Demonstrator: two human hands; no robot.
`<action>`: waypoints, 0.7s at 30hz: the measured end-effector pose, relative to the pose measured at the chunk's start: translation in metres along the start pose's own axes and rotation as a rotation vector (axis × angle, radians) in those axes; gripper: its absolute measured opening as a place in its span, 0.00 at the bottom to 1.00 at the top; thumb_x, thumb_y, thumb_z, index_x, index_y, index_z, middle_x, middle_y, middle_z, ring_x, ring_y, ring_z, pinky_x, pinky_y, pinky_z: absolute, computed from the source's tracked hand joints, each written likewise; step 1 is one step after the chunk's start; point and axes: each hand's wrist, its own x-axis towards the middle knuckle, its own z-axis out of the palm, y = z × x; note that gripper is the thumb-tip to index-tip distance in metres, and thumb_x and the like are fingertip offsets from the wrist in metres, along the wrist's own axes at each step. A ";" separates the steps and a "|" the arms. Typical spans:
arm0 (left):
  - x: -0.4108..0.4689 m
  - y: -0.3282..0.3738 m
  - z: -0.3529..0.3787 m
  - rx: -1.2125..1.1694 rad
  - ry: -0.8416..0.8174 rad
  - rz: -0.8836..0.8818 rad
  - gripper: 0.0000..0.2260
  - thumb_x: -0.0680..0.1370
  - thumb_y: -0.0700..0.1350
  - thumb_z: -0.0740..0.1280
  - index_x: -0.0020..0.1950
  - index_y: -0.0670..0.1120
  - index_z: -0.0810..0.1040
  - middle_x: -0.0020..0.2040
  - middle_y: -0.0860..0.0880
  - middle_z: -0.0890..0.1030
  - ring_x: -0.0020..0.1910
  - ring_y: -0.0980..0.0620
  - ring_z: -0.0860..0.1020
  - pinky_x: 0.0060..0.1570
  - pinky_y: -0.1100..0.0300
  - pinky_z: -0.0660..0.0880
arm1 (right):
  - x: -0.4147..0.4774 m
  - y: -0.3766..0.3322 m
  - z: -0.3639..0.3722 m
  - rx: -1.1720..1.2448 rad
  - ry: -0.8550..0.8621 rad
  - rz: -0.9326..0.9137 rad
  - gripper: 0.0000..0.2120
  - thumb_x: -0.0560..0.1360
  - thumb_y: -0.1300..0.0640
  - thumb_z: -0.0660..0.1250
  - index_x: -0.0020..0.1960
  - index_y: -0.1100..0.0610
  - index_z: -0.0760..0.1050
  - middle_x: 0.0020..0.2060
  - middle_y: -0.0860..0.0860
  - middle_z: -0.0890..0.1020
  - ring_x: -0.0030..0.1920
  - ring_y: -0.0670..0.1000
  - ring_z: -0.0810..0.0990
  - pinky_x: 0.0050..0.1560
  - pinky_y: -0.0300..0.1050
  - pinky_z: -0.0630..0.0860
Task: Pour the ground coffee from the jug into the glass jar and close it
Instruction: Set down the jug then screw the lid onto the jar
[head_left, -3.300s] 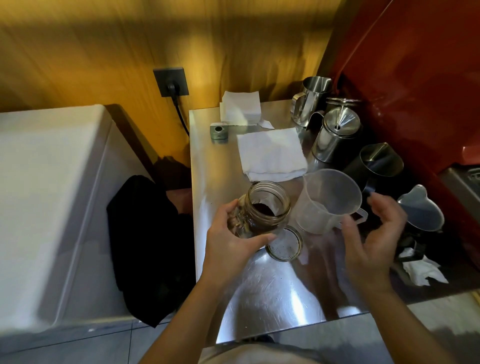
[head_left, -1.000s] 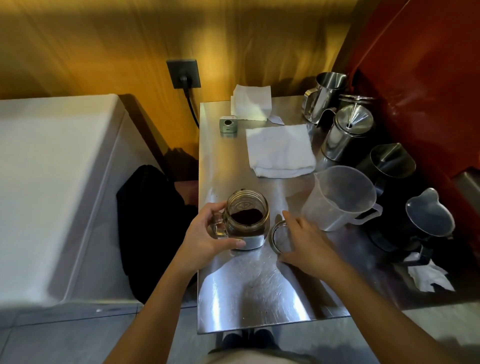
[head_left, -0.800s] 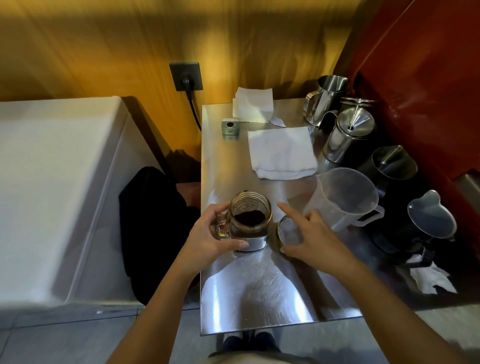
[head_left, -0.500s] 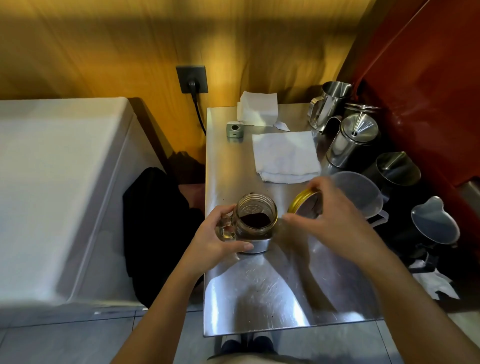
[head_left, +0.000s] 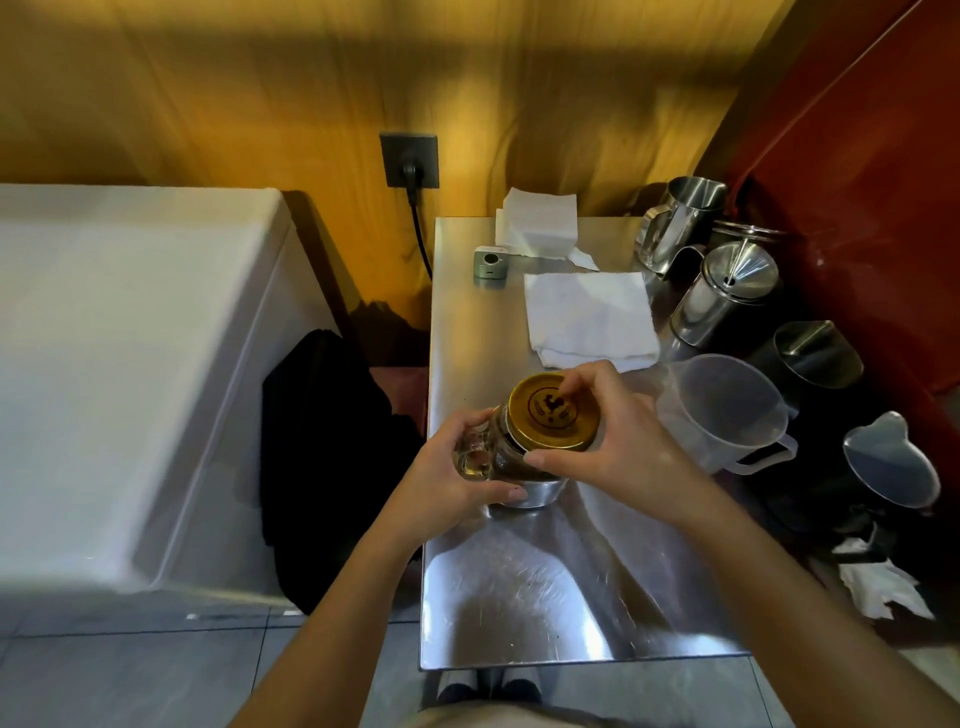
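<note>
The glass jar (head_left: 501, 460) with a side handle stands on the steel table (head_left: 519, 597) near its left edge. A gold lid (head_left: 549, 411) sits on the jar's mouth and hides the coffee inside. My left hand (head_left: 452, 475) wraps the jar's body and handle from the left. My right hand (head_left: 613, 441) holds the lid by its rim, fingers over its far edge and thumb at its near edge. The clear plastic jug (head_left: 724, 410) stands upright to the right of the jar, with nothing visible inside.
A folded white cloth (head_left: 589, 317) and napkins (head_left: 537, 223) lie behind the jar, next to a small grey device (head_left: 490, 265). Steel pitchers (head_left: 678, 223), a lidded steel pot (head_left: 724, 293), a dark pitcher (head_left: 813, 358) and a further jug (head_left: 891, 460) line the right side. A white chest (head_left: 130, 364) is left.
My right hand picked the gold lid up off the table, turned it over and set it on the jar's mouth. My left hand kept hold of the jar.
</note>
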 end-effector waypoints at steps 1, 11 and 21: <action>0.000 0.000 0.000 0.008 -0.001 0.004 0.30 0.61 0.40 0.82 0.55 0.59 0.74 0.49 0.70 0.80 0.50 0.68 0.78 0.44 0.77 0.72 | 0.002 0.001 0.001 -0.034 -0.015 -0.022 0.33 0.61 0.45 0.76 0.60 0.44 0.63 0.54 0.42 0.73 0.56 0.41 0.65 0.64 0.51 0.62; 0.001 0.000 0.000 0.048 -0.004 -0.014 0.30 0.58 0.54 0.80 0.55 0.64 0.71 0.52 0.61 0.79 0.52 0.67 0.76 0.46 0.75 0.73 | 0.022 -0.006 -0.015 -0.380 -0.305 -0.182 0.36 0.64 0.49 0.75 0.66 0.48 0.61 0.62 0.48 0.68 0.60 0.48 0.63 0.60 0.45 0.59; 0.004 -0.002 0.000 0.111 -0.031 -0.028 0.30 0.58 0.57 0.80 0.53 0.73 0.68 0.49 0.75 0.76 0.52 0.73 0.74 0.43 0.79 0.71 | 0.048 -0.021 -0.027 -0.665 -0.501 -0.333 0.38 0.64 0.53 0.75 0.68 0.46 0.59 0.63 0.47 0.71 0.63 0.50 0.67 0.60 0.51 0.61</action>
